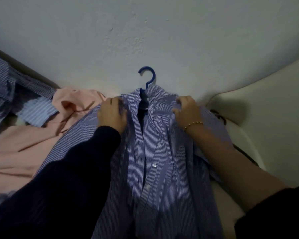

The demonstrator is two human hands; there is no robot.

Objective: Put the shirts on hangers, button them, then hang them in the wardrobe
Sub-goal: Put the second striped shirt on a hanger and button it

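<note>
We face a pale wall. On the cream cushion, at centre, lies one purple-striped shirt on one blue hanger. Our left hand and right hand each clutch a shoulder. Far left are a pink garment, a checked garment and a pale-blue garment.

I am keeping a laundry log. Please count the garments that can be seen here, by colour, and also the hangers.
Purple striped shirt: 1
Pink garment: 1
Light blue striped garment: 1
Dark checked garment: 1
Blue hanger: 1
Total: 5
The pink folds may hide more.
</note>
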